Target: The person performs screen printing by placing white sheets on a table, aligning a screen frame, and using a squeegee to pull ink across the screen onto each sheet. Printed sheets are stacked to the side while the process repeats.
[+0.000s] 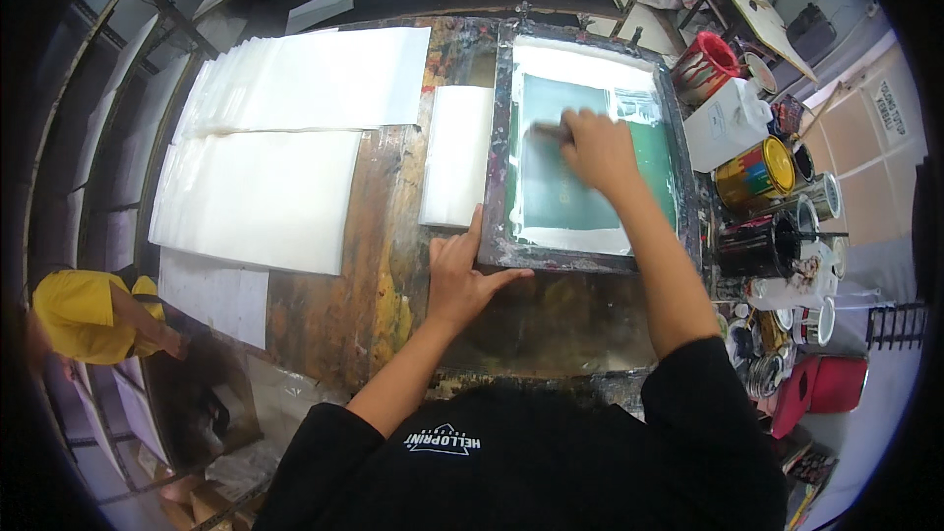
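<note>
Right hand grips a half-hidden tool over a green screen

In the head view, the person's right hand [600, 152] is closed around a dark, narrow hand tool [549, 131], which is over the upper middle of a green mesh screen [647, 159]. The fingers cover part of the tool and its far end is blurred, so its full shape and whether it presses on the mesh cannot be told. A dark, paint-stained rectangular frame [500, 147] surrounds the mesh, and the right forearm hides some of its lower right part.

The left hand [458, 280] holds nothing visible; its thumb and forefinger are spread wide around the frame's near left corner, the other fingers bent. A white paper stack [458, 152] lies just beside the frame; whether it continues underneath is hidden.

Farther left, two broad stacks of white sheets [261, 199] lie on the stained brown table [385, 206]. Crowded paint cans [755, 175] at the right overlap, several hard to make out. At the left rim, a person in yellow [74, 315] is partly cut off.
</note>
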Available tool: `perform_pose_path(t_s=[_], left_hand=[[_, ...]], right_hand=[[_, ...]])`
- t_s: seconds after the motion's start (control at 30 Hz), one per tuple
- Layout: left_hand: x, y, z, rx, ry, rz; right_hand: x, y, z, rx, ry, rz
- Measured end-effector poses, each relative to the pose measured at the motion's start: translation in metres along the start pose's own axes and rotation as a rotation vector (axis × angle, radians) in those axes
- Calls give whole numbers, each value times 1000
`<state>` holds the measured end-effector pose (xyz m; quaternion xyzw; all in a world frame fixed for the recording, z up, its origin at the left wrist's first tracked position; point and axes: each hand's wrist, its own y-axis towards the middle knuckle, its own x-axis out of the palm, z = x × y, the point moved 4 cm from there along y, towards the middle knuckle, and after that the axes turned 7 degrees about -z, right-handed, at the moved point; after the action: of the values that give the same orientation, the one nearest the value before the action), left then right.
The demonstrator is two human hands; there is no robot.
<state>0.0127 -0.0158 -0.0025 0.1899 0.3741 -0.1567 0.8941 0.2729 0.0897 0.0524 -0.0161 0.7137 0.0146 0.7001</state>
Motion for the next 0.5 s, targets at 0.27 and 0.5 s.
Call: perform_pose_path(t_s=[0.27, 0.5], left_hand=[[-16, 19, 25, -12, -518, 172], [-71, 84, 63, 194, -442, 263]], right_hand=[[-87, -137, -56, -55, 100, 239], [-196, -75, -42, -101, -58, 757]])
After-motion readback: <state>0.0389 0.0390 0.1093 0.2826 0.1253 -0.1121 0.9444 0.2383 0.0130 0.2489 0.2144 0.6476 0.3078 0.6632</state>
